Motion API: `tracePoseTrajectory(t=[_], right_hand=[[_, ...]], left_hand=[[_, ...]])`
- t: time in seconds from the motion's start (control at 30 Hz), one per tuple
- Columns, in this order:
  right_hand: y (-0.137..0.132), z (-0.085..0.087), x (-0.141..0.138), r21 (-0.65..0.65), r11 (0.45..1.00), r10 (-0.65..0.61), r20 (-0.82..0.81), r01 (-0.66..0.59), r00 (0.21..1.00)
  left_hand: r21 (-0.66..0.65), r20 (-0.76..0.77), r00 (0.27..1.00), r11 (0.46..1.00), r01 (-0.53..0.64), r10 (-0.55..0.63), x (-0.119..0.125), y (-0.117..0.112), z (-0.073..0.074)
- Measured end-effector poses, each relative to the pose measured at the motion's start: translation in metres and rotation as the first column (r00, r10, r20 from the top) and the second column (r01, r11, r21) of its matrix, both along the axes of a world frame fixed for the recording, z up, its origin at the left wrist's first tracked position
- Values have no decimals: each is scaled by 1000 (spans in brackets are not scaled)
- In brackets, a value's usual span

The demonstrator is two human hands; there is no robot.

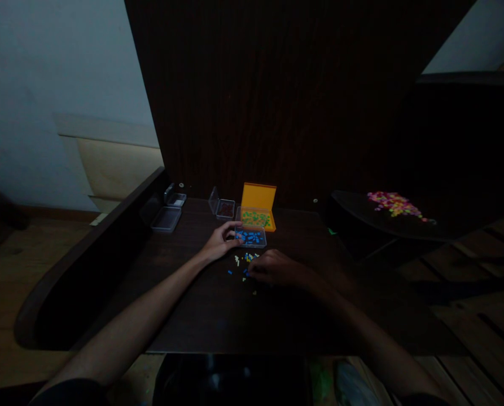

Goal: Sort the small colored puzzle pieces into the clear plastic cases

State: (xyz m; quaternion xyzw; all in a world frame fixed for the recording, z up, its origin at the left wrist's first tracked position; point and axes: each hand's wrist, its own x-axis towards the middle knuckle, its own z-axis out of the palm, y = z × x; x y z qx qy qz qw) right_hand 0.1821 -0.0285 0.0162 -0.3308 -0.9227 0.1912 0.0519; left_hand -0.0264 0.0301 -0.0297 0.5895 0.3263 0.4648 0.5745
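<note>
Head view: the clear box [255, 246] lies on the dark tabletop [184, 316] with blue pieces [250, 237] inside it; its left end sits between the thumb and fingers of the left hand [218, 242], the fingers reaching along the far edge and the thumb at the near left corner; this hand is parted only as wide as the box and has hold of that end. Just on the near side of the box lie loose pieces [237, 260], pale, yellow and blue; the right hand [275, 266] is to the near right of the box, apart from it, its fingers curled down among these pieces; the fingertips are drawn close together beside a blue piece, and I cannot tell whether they grip it. Directly beyond the box stands the yellow case [258, 196], lid raised, with green pieces [255, 217] in it; beyond the box to the left is a small clear case [226, 202], also open, its contents dark; farther left of the box lies a shallow clear tray [166, 220]; well off to the box's right, a heap of pink and yellow pieces [393, 204] rests on a dark surface.
</note>
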Motion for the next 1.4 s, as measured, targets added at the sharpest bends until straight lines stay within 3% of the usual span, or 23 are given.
tracePoseTrajectory(t=[0.2, 0.4, 0.7, 1.0, 1.17, 1.4], right_hand=[[24, 27, 6, -8, 988, -156, -188, 157, 970], [55, 27, 2, 0, 968, -248, -156, 251, 956], [65, 27, -9, -65, 977, -207, -63, 203, 976], [65, 27, -8, -5, 976, -216, -136, 217, 967], [65, 24, -8, -32, 980, -196, -66, 195, 978], [60, 25, -5, 16, 976, -213, -96, 215, 972]], left_hand=[[-2, -8, 1000, 1000, 3, -3, -1, 2, -3], [-3, -28, 1000, 1000, -1, 0, -1, 3, -4], [2, -5, 1000, 1000, 13, -13, 0, 2, -4], [-2, -38, 999, 1000, -4, 4, 0, 1, -3], [15, -30, 1000, 1000, -1, 1, 0, 2, -3], [-12, -24, 1000, 1000, -8, 8, 0, 2, -4]])
